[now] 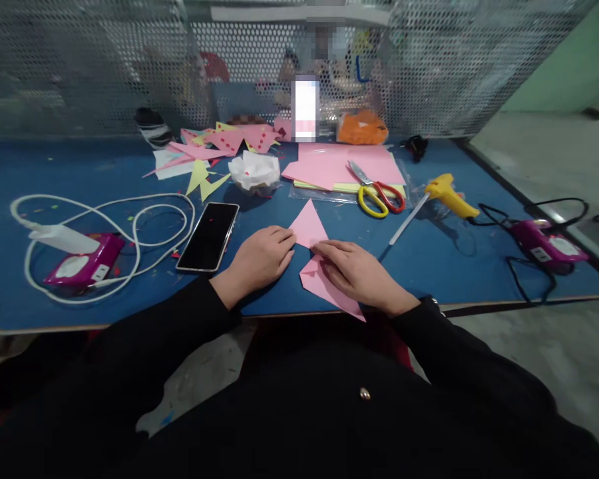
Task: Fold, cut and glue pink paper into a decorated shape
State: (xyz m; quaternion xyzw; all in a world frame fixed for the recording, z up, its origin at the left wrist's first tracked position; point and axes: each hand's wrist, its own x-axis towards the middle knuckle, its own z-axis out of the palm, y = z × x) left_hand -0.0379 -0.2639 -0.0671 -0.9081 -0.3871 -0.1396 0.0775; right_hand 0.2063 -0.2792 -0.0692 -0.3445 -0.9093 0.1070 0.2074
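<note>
A folded pink paper (308,225) lies near the front edge of the blue table, with one pointed part facing away from me. Another pink part (329,287) points toward me, partly under my right hand, and its tip reaches over the table edge. Whether both parts are one sheet is hidden by my fingers. My left hand (265,258) is palm down, fingers together and bent, fingertips at the paper's left corner. The fingers of my right hand (352,269) are closed on the paper at its middle, thumb tucked beneath.
Around the hands lie a phone (209,237), scissors (377,191) on pink sheets (349,159), and a yellow glue gun (449,195). Purple power sockets (84,261) with a looped white cable stand left, another socket (549,245) right. Cut paper scraps (244,140) sit by the mesh partition (259,56).
</note>
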